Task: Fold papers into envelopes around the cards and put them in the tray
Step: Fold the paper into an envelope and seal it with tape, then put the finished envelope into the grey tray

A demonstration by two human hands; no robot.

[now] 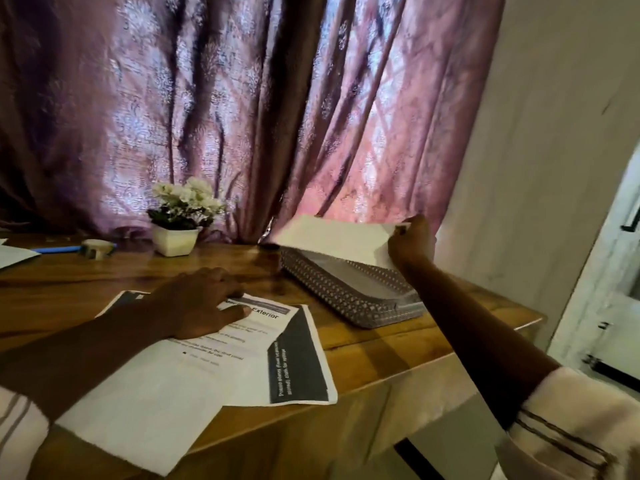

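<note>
My right hand (412, 242) pinches the right end of a folded white paper envelope (332, 237) and holds it just above the grey patterned tray (346, 299) at the table's right side. My left hand (201, 299) lies flat, fingers spread, on printed sheets of paper (194, 368) near the table's front edge. The top sheet has black bands and the word "Exterior". No card is visible.
A small white pot of white flowers (180, 216) stands at the back of the wooden table (381, 355). A roll of tape (97, 247), a blue pen (59, 250) and another paper (14, 256) lie at the far left. Purple curtains hang behind; a wall is to the right.
</note>
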